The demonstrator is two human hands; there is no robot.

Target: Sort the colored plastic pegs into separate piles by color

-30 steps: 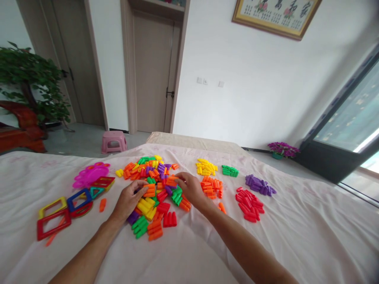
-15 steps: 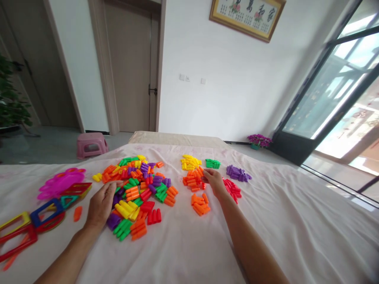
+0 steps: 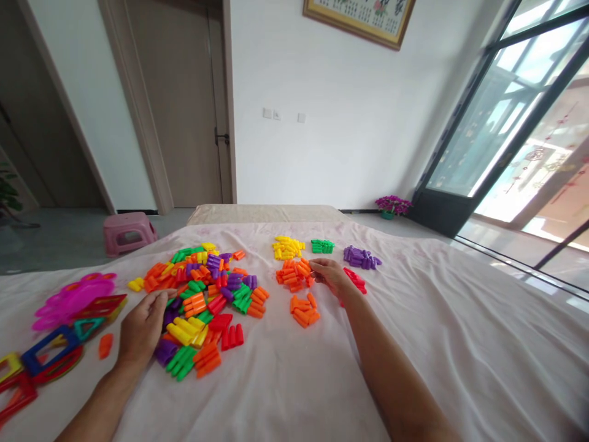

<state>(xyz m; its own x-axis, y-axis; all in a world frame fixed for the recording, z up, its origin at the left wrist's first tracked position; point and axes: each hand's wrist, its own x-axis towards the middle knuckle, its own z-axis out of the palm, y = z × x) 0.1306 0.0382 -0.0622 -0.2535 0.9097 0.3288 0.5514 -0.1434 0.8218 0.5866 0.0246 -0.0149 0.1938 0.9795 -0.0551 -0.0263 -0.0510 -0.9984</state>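
Observation:
A mixed heap of plastic toy blocks, in orange, green, yellow, red and purple, lies left of centre. At its left edge is my left hand, fingers pinched together; whatever is between the tips is too small to make out. My right hand is closed at the right edge of an orange block pile, its fingertips on an orange block there. A smaller orange group lies just nearer. Red blocks are partly hidden behind my right hand. Yellow, green and purple blocks form separate piles farther back.
A pale cloth covers the table. On the left lie a magenta flower-shaped tray, coloured frame tiles and a single orange block. Beyond the table stand a pink stool and a flower pot.
The whole view has shifted, so things appear farther left. Both hands stay at nearly the same places, the left by the heap and the right at the orange pile.

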